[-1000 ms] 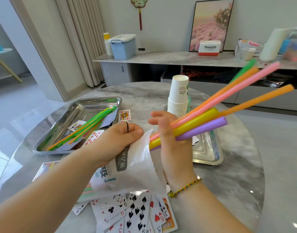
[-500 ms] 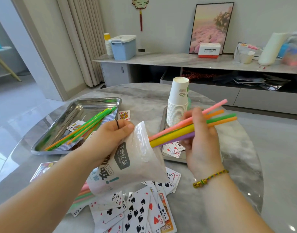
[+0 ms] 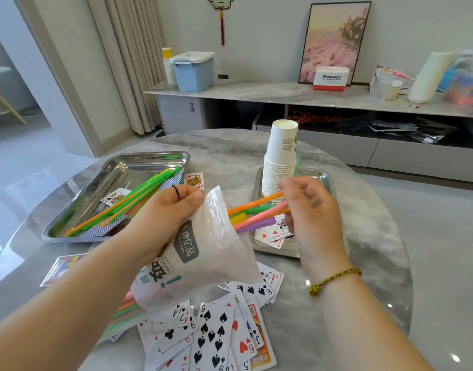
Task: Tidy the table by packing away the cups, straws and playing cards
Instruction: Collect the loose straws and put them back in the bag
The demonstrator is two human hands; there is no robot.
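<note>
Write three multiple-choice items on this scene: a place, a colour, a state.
1. The stack of white paper cups on the round marble table stands: A on bare marble; B in the right steel tray; C in the left steel tray.
2. The loose plastic straws in the left steel tray are: A green and orange; B blue and white; C black.
3. The white printed plastic bag is: A lying flat; B hanging from a chair; C gripped by the left hand.
B: the stack rises from inside that tray's rim. A: those colours show. C: it clutches the bag's mouth; the right hand pinches coloured straws.
</note>
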